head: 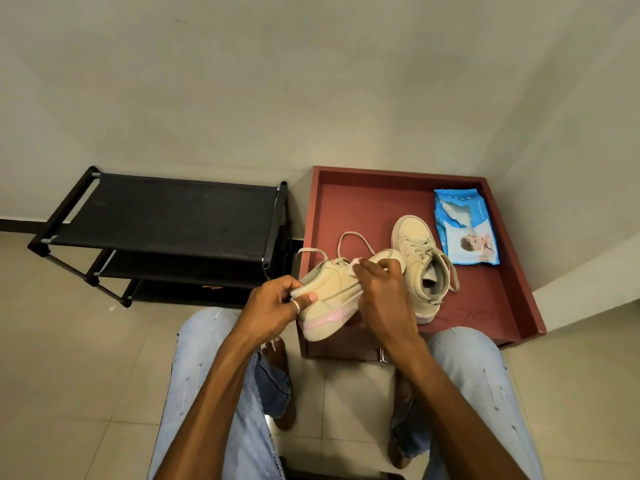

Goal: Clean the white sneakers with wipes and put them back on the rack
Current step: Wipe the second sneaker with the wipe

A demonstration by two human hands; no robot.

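My left hand (pixel 277 304) grips the heel end of a cream sneaker (pixel 332 292) with a pink sole stripe, held on its side above the near edge of a red-brown table. My right hand (pixel 381 289) presses a small white wipe (pixel 356 262) against the sneaker's upper near the laces. The second sneaker (pixel 415 251) stands upright on the table (pixel 485 306), just right of my hands. A blue pack of wipes (pixel 464 226) lies flat at the table's far right. The black shoe rack (pixel 166 216) stands to the left against the wall, its top shelf bare.
I sit with my knees in light jeans (pixel 207 375) on either side of the table's front and bare feet on the tiled floor (pixel 69 375). The table has a raised rim. Walls close in behind and to the right.
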